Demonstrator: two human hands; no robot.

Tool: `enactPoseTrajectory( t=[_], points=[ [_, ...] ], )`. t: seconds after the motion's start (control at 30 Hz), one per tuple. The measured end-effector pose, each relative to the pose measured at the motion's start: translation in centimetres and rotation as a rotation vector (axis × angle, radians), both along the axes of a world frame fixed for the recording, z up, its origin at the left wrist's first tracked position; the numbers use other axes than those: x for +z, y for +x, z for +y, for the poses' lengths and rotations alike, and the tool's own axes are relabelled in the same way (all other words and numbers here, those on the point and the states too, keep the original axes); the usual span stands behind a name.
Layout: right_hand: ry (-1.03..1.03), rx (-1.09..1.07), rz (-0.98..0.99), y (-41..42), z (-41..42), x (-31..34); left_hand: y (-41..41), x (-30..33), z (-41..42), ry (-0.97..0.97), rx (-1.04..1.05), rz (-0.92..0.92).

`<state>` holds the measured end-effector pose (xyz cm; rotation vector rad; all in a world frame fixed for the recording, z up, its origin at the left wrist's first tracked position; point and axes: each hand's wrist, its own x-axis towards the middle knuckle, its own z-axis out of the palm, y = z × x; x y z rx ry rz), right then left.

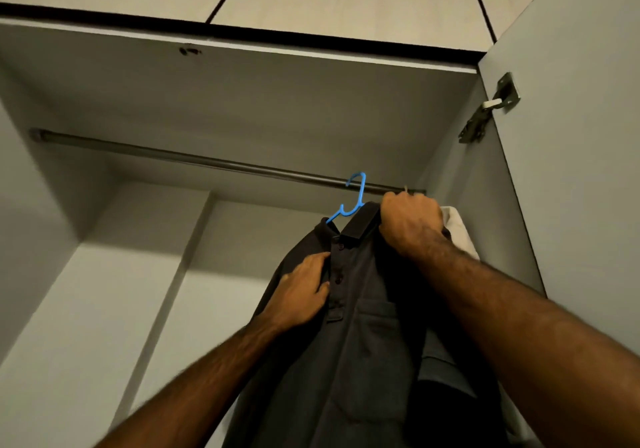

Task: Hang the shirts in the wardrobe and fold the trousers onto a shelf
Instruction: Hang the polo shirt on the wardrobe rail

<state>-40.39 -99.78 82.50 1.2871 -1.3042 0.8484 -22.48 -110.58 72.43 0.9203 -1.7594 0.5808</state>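
dark shirt at the right end of the rail

long bare stretch of rail (173,155) from the left wall almost to the blue hanger (356,193); open room below it, down to a pale shelf (104,292) and an upright divider (166,295) in the lower left. grey wardrobe (242,101) interior, plain back panel, a small dark mark near the top edge. above, wood-grain panels with dark seams.

left hand (303,292) at the placket of the dark polo shirt (367,343), fingers curled and pinching the fabric beside the buttons. blue hanger hooked over the rail, just left of the right hand, its shoulder running into the shirt's collar. dark polo shirt hanging from it, collar up near the rail, chest pocket facing out, body dropping out of view at the bottom edge.

right hand (410,224) closed tightly at the shirt's right shoulder, just under the rail. behind it, a pale garment (459,233) pressed against the right wall, touching the dark shirt. little room left between shirt and wall. open door (588,170) at far right, metal hinge (488,112) near its top.
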Motion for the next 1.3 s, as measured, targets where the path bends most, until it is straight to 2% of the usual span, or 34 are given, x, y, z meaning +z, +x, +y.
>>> enactPoseTrajectory(
  t=[0.27, 0.5, 0.8, 0.83, 0.9, 0.97, 1.07, 1.17, 1.3],
  points=[
    [-0.084, -0.24, -0.016, -3.4, -2.7, 2.7, -5.6, 3.8, -6.8, -0.047, -0.131, -0.06],
    [-0.072, -0.396, -0.007, -3.1, -4.8, 3.8, -9.8, 5.2, -10.5, -0.014, -0.244, -0.087],
    [0.02, -0.495, 0.035, -3.0, -5.0, 1.2, -11.4, 2.7, -13.8, -0.037, -0.267, -0.197],
    [0.007, -0.503, 0.063, -3.1, -4.9, 0.8, -11.4, 2.4, -14.0, -0.056, -0.26, -0.19],
    [-0.039, -0.596, 0.242, -3.1, -5.2, -0.3, -11.2, 1.7, -14.0, -0.099, -0.265, -0.121],
    [0.032, -0.654, 0.422, -2.9, -5.6, -2.6, -11.1, 0.2, -14.1, -0.166, -0.279, -0.043],
    [0.314, -0.682, 0.49, -2.8, -6.0, -7.4, -11.0, -3.9, -14.2, -0.22, -0.363, -0.004],
    [0.547, -0.741, 0.468, -3.6, -5.8, -11.9, -11.3, -9.0, -14.7, -0.18, -0.338, -0.13],
    [0.654, -0.824, 0.479, -4.3, -4.9, -16.1, -11.8, -13.8, -15.4, -0.099, -0.293, -0.234]
  ],
)
